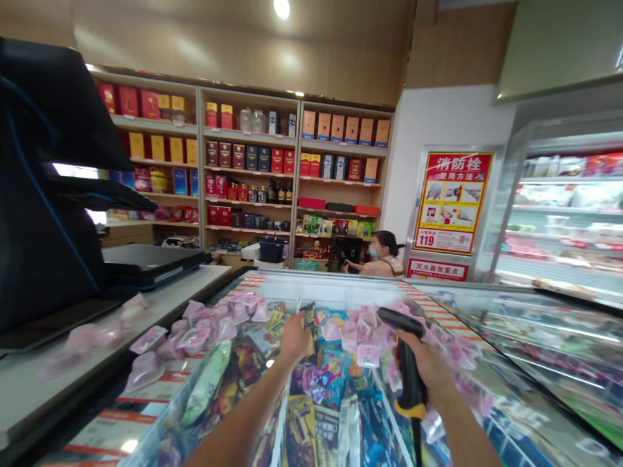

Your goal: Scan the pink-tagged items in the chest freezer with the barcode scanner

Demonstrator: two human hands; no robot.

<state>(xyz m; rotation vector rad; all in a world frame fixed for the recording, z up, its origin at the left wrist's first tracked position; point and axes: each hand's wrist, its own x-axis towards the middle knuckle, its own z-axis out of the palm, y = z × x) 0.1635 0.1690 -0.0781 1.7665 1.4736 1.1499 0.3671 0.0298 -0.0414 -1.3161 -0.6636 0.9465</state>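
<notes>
Head view: over the middle of the chest freezer (316, 293), the left hand (294, 337) has its fingers clamped on a dark packet (309, 316). Over the freezer's right part, the right hand (427, 363) has its fingers wrapped around a black scanner (411, 373). Pink packs (195, 337) line the freezer's left edge; beyond its far end is a person (384, 259).

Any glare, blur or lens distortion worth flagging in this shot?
In the head view: ceiling lamp blown out to white; pink packs on the left counter smeared; refrigerated shelves at right hazy; outer edges stretched, wide-angle style; scanner in the right hand comparatively clear.
</notes>
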